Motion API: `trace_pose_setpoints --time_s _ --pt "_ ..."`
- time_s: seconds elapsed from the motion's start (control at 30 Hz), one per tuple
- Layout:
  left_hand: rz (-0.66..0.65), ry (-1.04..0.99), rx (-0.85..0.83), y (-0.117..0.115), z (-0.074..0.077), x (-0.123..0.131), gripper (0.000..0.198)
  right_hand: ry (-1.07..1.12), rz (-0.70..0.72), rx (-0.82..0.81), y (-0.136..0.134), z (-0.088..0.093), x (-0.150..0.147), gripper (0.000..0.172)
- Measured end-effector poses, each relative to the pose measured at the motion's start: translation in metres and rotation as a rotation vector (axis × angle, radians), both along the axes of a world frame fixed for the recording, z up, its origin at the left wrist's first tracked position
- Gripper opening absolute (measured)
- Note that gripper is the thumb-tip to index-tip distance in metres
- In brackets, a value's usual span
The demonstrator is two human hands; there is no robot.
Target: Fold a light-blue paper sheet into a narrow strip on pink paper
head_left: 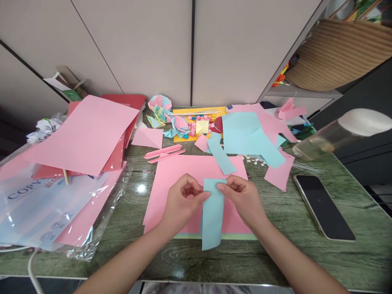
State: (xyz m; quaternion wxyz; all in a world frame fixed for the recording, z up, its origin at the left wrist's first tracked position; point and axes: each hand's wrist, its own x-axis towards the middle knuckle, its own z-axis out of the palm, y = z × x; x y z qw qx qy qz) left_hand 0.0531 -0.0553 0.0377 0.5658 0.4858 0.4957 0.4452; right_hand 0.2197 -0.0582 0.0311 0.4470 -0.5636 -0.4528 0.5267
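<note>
Between my hands is a light blue paper strip point(212, 216), hanging upright and seemingly folded lengthwise. My left hand point(183, 200) pinches its upper left edge between thumb and finger. At the upper right corner, my right hand point(243, 198) grips the same strip. Underneath lies a stack of pink paper sheets point(171, 175) with blue and green edges showing at the front. Another blue paper strip point(223, 157) rests across the top of the stack, and folded pink paper strips point(165, 155) lie just behind its left side.
Left is a plastic paper bag point(36, 208) with pink sheets point(88, 130) over it. Folded paper flowers point(177, 127) and pink beads on a yellow sheet point(180, 138) are at the back. Blue sheets point(239, 134), a phone point(324, 208) and a clear bottle point(324, 139) are at right.
</note>
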Motion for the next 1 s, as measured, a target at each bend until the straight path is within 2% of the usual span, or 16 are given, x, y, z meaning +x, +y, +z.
trace_pose_setpoints --time_s 0.17,0.23,0.4,0.53,0.9,1.0 --pt "-0.051 0.124 0.237 -0.0059 -0.0021 0.0004 0.004 -0.003 -0.010 0.023 -0.0018 0.0034 -0.0004 0.037" --pt "-0.072 0.139 0.273 -0.0064 -0.0019 -0.0001 0.012 0.001 -0.010 0.031 -0.0017 0.0047 0.0000 0.036" --pt "-0.074 0.117 0.230 -0.0048 -0.0007 -0.0010 0.019 0.078 0.015 0.059 0.0006 0.0035 0.0046 0.024" --pt "-0.086 0.085 0.202 -0.0052 -0.0010 -0.0005 0.022 0.118 -0.004 0.088 0.0005 0.0014 0.0077 0.021" --pt "-0.076 0.094 0.160 -0.0075 -0.0023 0.0024 0.023 -0.059 -0.090 0.184 -0.0046 0.0056 -0.0016 0.022" --pt "-0.072 0.120 0.159 -0.0054 -0.0019 0.0018 0.025 -0.050 -0.042 0.138 -0.0004 0.0048 0.0012 0.021"
